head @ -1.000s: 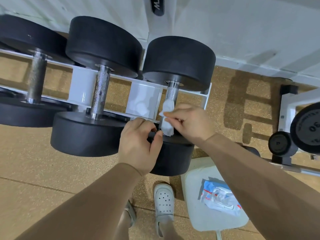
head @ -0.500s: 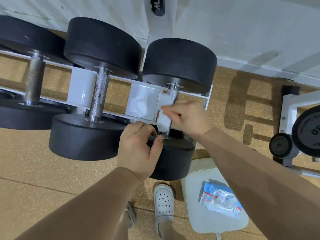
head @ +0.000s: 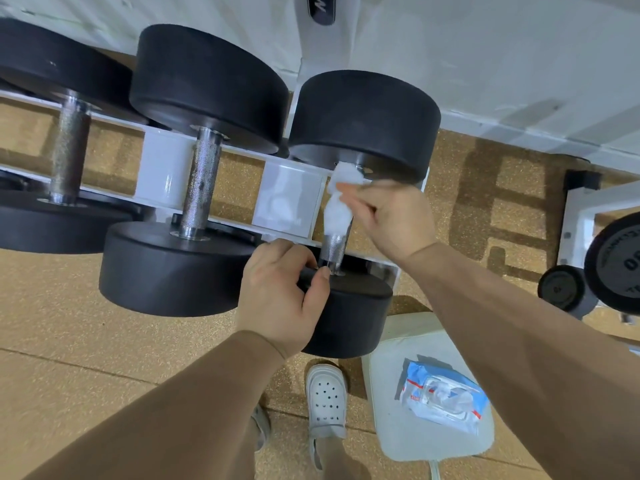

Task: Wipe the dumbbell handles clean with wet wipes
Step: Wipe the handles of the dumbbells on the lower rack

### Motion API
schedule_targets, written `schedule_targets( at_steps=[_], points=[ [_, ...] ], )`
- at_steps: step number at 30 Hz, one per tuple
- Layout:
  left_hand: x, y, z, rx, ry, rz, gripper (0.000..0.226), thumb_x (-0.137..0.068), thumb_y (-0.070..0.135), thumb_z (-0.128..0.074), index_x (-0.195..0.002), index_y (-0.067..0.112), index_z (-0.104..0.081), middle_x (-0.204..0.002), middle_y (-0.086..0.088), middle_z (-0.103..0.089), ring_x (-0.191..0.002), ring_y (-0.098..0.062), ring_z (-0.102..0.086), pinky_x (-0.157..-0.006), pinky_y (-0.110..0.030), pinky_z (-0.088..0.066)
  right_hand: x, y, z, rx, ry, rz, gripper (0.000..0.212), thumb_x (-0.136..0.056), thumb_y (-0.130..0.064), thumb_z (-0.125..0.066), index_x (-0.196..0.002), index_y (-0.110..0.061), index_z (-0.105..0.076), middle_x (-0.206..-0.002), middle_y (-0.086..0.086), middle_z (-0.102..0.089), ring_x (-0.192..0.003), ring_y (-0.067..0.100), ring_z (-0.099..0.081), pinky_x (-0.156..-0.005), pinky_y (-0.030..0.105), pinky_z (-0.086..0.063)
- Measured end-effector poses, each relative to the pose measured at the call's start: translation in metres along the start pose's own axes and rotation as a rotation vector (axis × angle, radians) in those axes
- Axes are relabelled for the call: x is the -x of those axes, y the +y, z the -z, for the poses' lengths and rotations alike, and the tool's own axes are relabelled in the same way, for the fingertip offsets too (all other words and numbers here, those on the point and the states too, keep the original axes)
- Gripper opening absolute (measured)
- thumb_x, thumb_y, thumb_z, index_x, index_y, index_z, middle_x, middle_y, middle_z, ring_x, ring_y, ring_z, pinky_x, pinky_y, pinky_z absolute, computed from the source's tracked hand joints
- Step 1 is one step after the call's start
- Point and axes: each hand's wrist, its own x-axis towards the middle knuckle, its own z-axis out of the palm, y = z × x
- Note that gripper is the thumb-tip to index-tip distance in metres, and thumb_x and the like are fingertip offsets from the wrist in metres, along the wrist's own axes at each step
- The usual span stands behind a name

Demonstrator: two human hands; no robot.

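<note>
Dumbbell (head: pixel 363 123) in rack (head: pixel 287 199), wipe (head: pixel 341 199) on handle (head: pixel 332 244)

A tan speckled floor (head: pixel 69 341) meets a white painted wall (head: pixel 485 46). A white metal rack (head: pixel 166 174) runs along the wall, and a black oval label (head: pixel 322 10) sits on a white upright. A white perforated clog (head: pixel 327 400) stands just beside a pale square padded stool (head: pixel 415 341). At far right, black round weight plates (head: pixel 616 261) hang on a white frame (head: pixel 581 209).

A white wall (head: pixel 485 46) runs beyond the fingers (head: pixel 356 199) of the right hand (head: pixel 394 216), meeting a speckled tan floor (head: pixel 69 341). Below and right of those fingers sits a pale padded seat (head: pixel 391 410), perhaps a stool; farther right stands a white metal frame (head: pixel 575 216).
</note>
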Motion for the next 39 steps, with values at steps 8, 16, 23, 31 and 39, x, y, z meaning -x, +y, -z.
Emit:
schedule_targets(
  at_steps=[8,16,23,31,39],
  points=[
    [-0.001,0.000,0.000,0.004,-0.009,-0.006,0.028,-0.092,0.038,-0.050,-0.086,0.015,-0.064,-0.083,0.000,-0.055,-0.083,-0.022,-0.048,-0.078,-0.041,-0.042,0.031,-0.003,-0.004,-0.182,-0.244,0.084,0.027,-0.097,-0.036,-0.062,-0.121,-0.029,-0.072,-0.082,-0.025,-0.057,-0.073,-0.004,-0.055,-0.070,0.027,-0.053],
    [-0.001,0.000,0.000,0.005,-0.018,0.001,0.028,-0.092,0.038,-0.050,-0.086,0.015,-0.064,-0.082,0.001,-0.053,-0.083,-0.023,-0.049,-0.078,-0.043,-0.043,-0.009,-0.005,-0.007,-0.095,0.114,-0.176,0.026,-0.096,-0.037,-0.063,-0.118,-0.030,-0.073,-0.086,-0.006,-0.074,-0.075,0.009,-0.066,-0.071,0.032,-0.056],
    [0.000,0.001,0.000,0.018,0.015,-0.005,0.030,-0.091,0.038,-0.051,-0.084,0.012,-0.065,-0.081,0.000,-0.056,-0.084,-0.024,-0.050,-0.078,-0.042,-0.044,0.029,-0.015,-0.004,0.063,-0.166,0.140,0.023,-0.094,-0.037,-0.065,-0.114,-0.031,-0.075,-0.085,-0.007,-0.075,-0.076,0.012,-0.068,-0.068,0.018,-0.047],
    [0.001,-0.002,-0.004,0.043,0.067,0.003,0.028,-0.089,0.040,-0.056,-0.082,0.014,-0.064,-0.080,-0.001,-0.056,-0.083,-0.027,-0.052,-0.078,-0.044,-0.046,0.007,-0.030,-0.007,0.070,-0.053,-0.175,0.034,-0.096,-0.050,-0.054,-0.118,-0.033,-0.073,-0.092,-0.006,-0.075,-0.086,0.014,-0.071,-0.076,0.035,-0.058],
    [0.006,0.000,-0.007,0.151,0.209,0.067,0.032,-0.083,0.043,-0.065,-0.076,0.012,-0.060,-0.080,-0.004,-0.057,-0.084,-0.027,-0.053,-0.079,-0.039,-0.047,-0.006,-0.039,0.010,0.461,-0.224,0.057,0.028,-0.100,-0.043,-0.051,-0.114,-0.033,-0.073,-0.089,0.002,-0.074,-0.081,0.028,-0.070,-0.061,0.037,-0.056]
  ],
)
